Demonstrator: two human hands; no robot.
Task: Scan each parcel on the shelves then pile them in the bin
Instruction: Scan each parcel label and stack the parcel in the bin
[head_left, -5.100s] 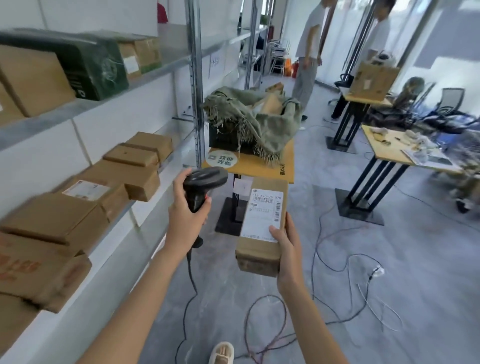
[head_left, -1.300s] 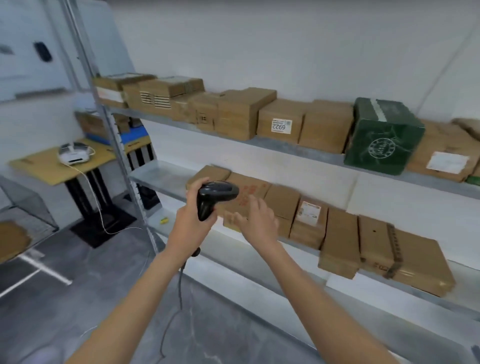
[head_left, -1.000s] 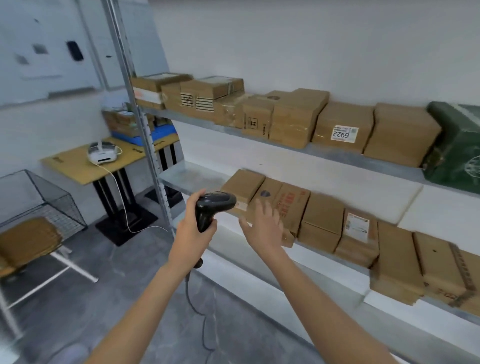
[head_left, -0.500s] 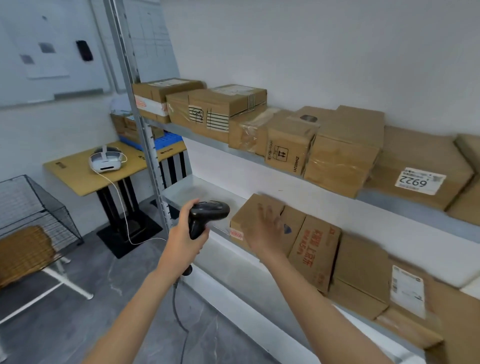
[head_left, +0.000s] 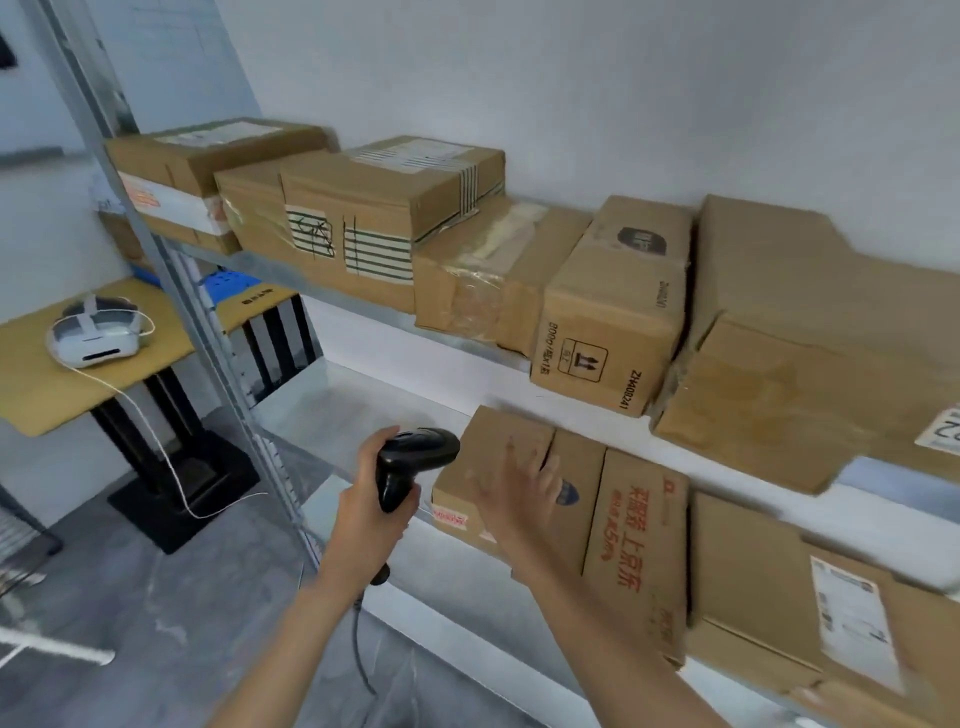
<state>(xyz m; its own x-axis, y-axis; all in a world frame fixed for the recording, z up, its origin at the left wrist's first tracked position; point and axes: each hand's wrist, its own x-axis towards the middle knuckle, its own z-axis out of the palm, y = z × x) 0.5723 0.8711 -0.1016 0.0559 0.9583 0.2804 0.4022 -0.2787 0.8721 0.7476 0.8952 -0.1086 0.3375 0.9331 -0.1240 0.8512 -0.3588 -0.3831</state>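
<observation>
While the left hand (head_left: 371, 519) grips the scanner (head_left: 410, 462), right hand (head_left: 519, 488), fingers spread, at the end parcel (head_left: 493, 462) on the lower shelf (head_left: 332, 400): grasp its free left edge, slide clear of neighbours.

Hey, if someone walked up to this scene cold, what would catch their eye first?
Probably the black handheld barcode scanner gripped in the left hand at centre frame, and the right hand spread open against the leftmost brown cardboard parcel on the lower metal shelf. Next, the row of taped cardboard boxes along the upper shelf, and the white headset on the yellow table at left.
</observation>
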